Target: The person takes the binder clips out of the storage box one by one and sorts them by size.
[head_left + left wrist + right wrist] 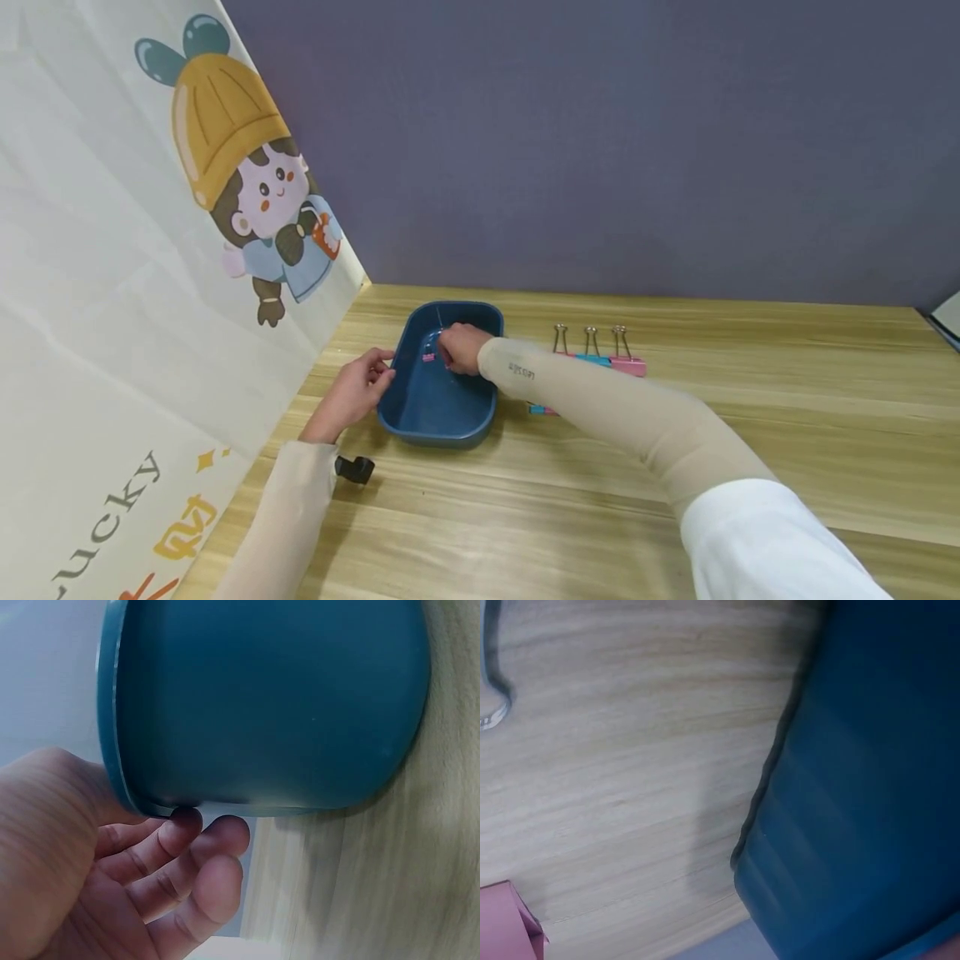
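A dark blue plastic bin [438, 408] with rounded corners stands on the wooden table. At its left rim is my left hand [356, 390], fingers bent against the edge; in the left wrist view part of the hand [60, 825] passes behind the rim [111, 712]. My right hand [462, 348] reaches down inside the bin with curled fingers, and whatever they may hold is hidden. Just left of it in the bin lies a small pink binder clip [428, 357]. The right wrist view shows only the bin's outer wall [840, 795] and the table, with almost none of the hand.
Right of the bin, binder clips stand in a row, a blue one [594, 360] and a pink one [628, 367] among them, handles up. Another blue clip [536, 409] shows below my right forearm. A grey panel [600, 150] rises behind; a printed white sheet [112, 250] borders the left.
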Motion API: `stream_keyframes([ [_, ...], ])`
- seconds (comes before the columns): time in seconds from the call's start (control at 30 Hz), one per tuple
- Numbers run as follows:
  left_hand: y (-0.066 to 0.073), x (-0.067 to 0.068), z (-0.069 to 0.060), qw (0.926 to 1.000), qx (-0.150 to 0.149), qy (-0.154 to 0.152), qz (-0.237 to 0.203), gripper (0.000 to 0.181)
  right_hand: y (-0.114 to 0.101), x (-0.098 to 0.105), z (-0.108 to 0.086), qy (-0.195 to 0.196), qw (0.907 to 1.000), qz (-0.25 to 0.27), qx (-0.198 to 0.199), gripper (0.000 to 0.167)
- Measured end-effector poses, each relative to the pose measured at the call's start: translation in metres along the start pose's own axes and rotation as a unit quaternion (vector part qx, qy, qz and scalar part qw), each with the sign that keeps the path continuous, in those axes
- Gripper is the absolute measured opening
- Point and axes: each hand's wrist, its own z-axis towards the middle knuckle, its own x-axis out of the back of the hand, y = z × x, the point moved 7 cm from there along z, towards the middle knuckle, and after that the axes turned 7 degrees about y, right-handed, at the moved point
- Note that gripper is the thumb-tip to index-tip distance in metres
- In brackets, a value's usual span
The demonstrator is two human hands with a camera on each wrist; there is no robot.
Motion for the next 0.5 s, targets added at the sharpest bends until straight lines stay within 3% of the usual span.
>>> stream_keyframes([
  [0.23,0.002,-0.002,0.002,1.0000,0.000,-0.005,0.005,0.031,0.003,0.011,-0.011,0.002,0.9995,0.028,0.013,0.013],
  [0.5,0.002,0.001,0.001,0.9998,-0.006,-0.001,0.018,0.030,0.006,0.038,-0.025,0.069,0.9948,0.015,0.073,0.009],
])
